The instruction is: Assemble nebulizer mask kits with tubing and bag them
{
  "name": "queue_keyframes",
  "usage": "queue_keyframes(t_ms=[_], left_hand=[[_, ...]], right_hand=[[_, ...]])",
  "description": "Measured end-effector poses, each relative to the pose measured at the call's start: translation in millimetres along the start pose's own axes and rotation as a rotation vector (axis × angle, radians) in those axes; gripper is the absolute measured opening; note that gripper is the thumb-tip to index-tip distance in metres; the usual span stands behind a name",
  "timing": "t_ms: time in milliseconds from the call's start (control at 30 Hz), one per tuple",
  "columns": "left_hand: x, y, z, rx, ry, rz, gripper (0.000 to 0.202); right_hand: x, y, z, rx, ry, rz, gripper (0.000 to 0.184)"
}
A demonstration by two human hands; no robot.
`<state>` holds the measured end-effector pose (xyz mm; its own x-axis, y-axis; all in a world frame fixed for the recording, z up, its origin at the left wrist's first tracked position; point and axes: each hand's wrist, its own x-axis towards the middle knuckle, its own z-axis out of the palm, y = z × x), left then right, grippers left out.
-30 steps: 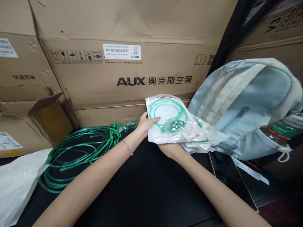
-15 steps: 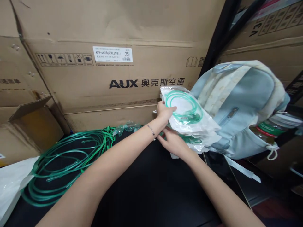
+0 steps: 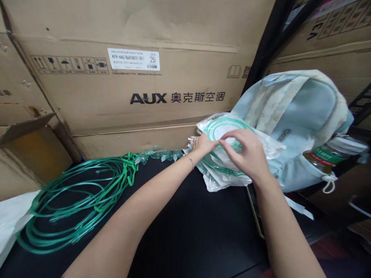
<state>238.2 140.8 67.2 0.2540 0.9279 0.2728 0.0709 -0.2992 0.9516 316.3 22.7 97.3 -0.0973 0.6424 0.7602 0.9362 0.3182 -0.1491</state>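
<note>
A clear and white plastic bag of coiled green tubing [image 3: 213, 125] lies on top of a stack of similar bags [image 3: 214, 183], at the foot of the large carton. My left hand [image 3: 201, 144] grips the near left edge of the top bag, its thumb pointing right across it. Over the same bag is my right hand [image 3: 246, 152], with thumb and forefinger pinched together at the tip of the left thumb. What lies in that pinch is too small to make out. Left of the stack, several clear green masks [image 3: 156, 152] sit in a row beside loose coiled green tubing [image 3: 78, 200].
Behind stands a big AUX carton [image 3: 145, 116]. A light blue backpack [image 3: 307, 112] leans at the right, a jar [image 3: 333, 154] in its side pocket. A phone-like flat object [image 3: 256, 212] lies on the black surface [image 3: 185, 231]. White packaging [image 3: 14, 216] lies far left.
The top bag has come down flatter onto the stack. My right hand has moved from beneath the bag up and over it, its fingertips now meeting my left thumb.
</note>
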Motion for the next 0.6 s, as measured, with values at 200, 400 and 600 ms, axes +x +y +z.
queue_keyframes(t_ms=[200,400,600], left_hand=[[0.3,-11.9,-11.6,0.117,-0.026,-0.012,0.041],[-10.9,-11.6,-20.8,0.174,0.024,0.115,0.083],[-8.4,-15.8,-20.7,0.53,-0.152,0.347,0.036]], right_hand=[[-0.1,34.6,10.0,-0.388,-0.153,0.427,0.061],[5.5,45.6,14.0,-0.331,-0.418,0.578,0.066],[12.0,75.2,24.2,-0.104,-0.596,0.57,0.059]])
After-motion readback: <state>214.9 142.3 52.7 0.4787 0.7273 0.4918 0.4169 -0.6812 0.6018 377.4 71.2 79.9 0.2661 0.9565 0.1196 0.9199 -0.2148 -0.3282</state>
